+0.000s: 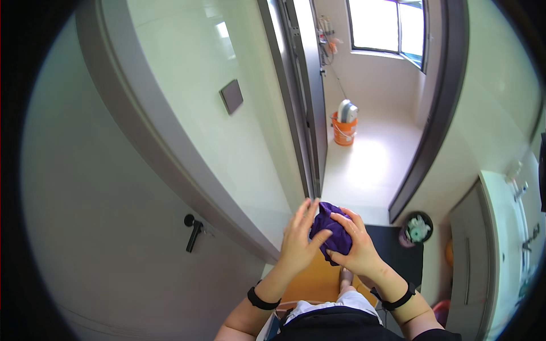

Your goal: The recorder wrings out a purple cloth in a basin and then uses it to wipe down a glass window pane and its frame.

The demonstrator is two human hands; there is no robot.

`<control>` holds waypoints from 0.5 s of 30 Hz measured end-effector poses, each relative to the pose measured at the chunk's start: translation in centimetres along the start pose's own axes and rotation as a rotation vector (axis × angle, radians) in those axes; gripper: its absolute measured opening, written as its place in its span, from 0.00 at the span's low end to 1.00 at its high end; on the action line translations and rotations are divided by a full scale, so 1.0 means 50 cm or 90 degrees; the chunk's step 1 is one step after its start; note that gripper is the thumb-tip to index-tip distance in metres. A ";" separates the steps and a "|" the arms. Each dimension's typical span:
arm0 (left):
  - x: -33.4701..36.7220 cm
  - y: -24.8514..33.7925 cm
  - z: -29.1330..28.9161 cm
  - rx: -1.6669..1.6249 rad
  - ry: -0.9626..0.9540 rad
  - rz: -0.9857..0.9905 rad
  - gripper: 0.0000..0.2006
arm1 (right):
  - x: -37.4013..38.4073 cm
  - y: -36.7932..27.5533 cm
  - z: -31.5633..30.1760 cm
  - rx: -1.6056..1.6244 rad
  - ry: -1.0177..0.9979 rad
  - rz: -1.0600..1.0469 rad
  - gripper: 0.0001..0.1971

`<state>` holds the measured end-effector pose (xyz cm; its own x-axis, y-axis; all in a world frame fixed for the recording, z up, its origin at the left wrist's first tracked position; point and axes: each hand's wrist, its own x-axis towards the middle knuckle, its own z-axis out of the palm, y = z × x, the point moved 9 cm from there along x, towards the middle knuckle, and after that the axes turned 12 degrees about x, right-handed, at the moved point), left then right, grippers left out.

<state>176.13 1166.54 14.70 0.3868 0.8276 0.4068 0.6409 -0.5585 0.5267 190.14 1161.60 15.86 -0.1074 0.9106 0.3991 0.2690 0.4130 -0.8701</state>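
and right at centre stage, a purple cloth [335, 234], bunched into a wad and held up in the air ahead of the person's waist, between both hands! the right hand [359, 245] has it clamped, fingers curled over the top and thumb hooked underneath, a grip that seems chosen to keep those soft folds together. on the other flank, the left hand [300, 236] is loose, fingers spread apart, thumb across the cloth's near face; whether it presses, i cannot tell. it looks placed to steady while the right bears the weight.

black wristbands [263, 299] sit back from the fabric. below, a shoe [346, 275] on the yellowish floor [315, 279]; just right, a dark mat [392, 253] with a bin [430, 228] at its far corner, probably tucked there to spare the walkway. farther right, a grey cabinet [472, 244]; out left, a door [125, 227] with a black lever handle [194, 234]. and beyond the doorway, an orange bucket [343, 138] props a pale object [345, 111] upright!
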 end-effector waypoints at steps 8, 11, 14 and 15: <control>0.361 -0.091 -0.159 0.290 0.260 -0.121 0.38 | 0.327 0.109 -0.076 0.057 -0.121 -0.037 0.41; 0.428 -0.100 -0.183 0.294 0.307 -0.138 0.37 | 0.473 0.072 -0.091 0.111 -0.091 -0.169 0.40; 0.473 -0.131 -0.199 0.367 0.341 -0.159 0.35 | 0.586 0.066 -0.060 0.132 -0.122 -0.229 0.39; 0.487 -0.154 -0.200 0.380 0.371 -0.184 0.36 | 0.620 0.076 -0.048 0.135 -0.133 -0.242 0.39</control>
<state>173.99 1190.39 28.02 -0.1389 0.6797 0.7203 0.9639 -0.0741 0.2558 190.13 1191.38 25.65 -0.3561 0.6693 0.6521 -0.0248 0.6908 -0.7226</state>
